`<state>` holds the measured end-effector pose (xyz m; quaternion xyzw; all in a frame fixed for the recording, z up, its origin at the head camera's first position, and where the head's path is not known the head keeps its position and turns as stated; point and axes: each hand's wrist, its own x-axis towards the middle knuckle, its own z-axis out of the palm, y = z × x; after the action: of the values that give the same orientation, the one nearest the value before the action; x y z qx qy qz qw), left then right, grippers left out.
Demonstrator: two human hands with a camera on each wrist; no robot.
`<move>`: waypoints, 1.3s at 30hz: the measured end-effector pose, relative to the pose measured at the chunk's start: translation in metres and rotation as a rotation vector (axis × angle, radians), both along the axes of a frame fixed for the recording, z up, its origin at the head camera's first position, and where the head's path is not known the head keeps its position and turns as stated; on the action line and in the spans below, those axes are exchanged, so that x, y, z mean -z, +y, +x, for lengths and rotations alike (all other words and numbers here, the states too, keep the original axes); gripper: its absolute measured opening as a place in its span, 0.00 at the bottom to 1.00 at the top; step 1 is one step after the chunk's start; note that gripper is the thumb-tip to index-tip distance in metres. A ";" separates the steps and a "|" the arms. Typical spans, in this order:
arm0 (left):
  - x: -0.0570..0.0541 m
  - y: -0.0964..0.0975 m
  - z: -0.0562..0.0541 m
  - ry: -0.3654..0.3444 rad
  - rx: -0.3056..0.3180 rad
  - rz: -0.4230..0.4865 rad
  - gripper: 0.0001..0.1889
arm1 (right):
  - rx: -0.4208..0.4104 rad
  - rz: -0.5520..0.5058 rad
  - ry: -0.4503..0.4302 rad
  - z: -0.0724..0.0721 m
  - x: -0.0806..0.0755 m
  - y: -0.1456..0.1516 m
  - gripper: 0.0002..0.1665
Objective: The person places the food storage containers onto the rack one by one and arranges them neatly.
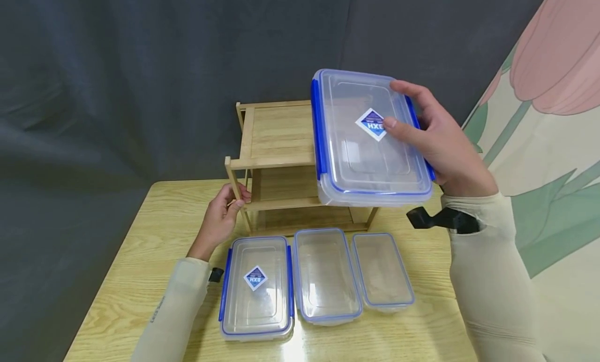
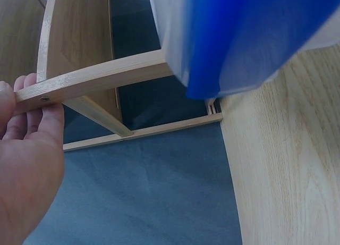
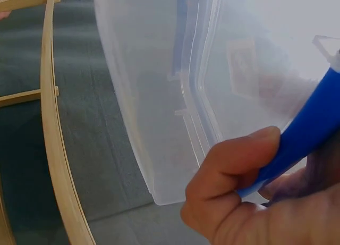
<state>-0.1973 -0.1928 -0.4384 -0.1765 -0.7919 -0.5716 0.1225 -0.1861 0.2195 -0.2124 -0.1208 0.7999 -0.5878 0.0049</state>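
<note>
My right hand (image 1: pixel 438 135) grips a clear lidded food container (image 1: pixel 356 159) with blue side clips by its right edge, up in the air in front of a wooden shelf rack (image 1: pixel 276 133). In the right wrist view, the thumb and fingers (image 3: pixel 234 154) wrap the blue clip side. My left hand (image 1: pixel 222 216) holds the rack's front left post, fingers curled behind it; the left wrist view shows the wooden bar between thumb and fingers (image 2: pixel 50 123). The raised container hides the right part of the rack.
On the wooden table (image 1: pixel 164 211) before the rack lie a blue-clipped container (image 1: pixel 258 310), a middle container (image 1: pixel 325 273) and a smaller one (image 1: pixel 382 268), side by side. A dark curtain (image 1: pixel 140 80) hangs behind; a flower-patterned surface (image 1: pixel 553 195) stands at right.
</note>
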 end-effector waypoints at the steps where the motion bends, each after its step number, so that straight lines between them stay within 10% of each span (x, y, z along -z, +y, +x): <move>1: 0.000 0.000 0.000 0.001 -0.001 -0.002 0.11 | -0.010 -0.023 -0.006 -0.004 -0.001 -0.002 0.42; 39: -0.006 0.014 -0.010 0.008 0.082 0.223 0.14 | -0.101 -0.096 -0.247 -0.115 -0.003 -0.115 0.45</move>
<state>-0.2068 -0.1792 -0.4319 -0.1965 -0.7151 -0.6598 0.1208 -0.3007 0.1046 -0.2090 -0.0877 0.7572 -0.6347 0.1269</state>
